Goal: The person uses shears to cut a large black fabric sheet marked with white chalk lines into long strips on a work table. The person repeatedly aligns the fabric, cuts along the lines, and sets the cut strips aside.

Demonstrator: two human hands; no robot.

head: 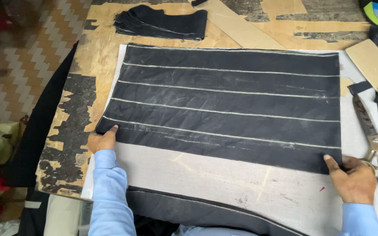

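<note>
Cloth is what both hands work: at the near edge of the table a dark strip lies across a pale grey sheet, and on that sheet lies one large black panel marked with five chalk lines. The left hand pinches the panel's near left corner, thumb on top; the right hand pinches the near right corner the same way. The panel looks light, limp and likely to crease, so the two near corners seem the surest hold to keep it flat. By the right edge lies one pair of scissors, with cardboard strips beyond. At the far edge sits one stack of black pieces.
</note>
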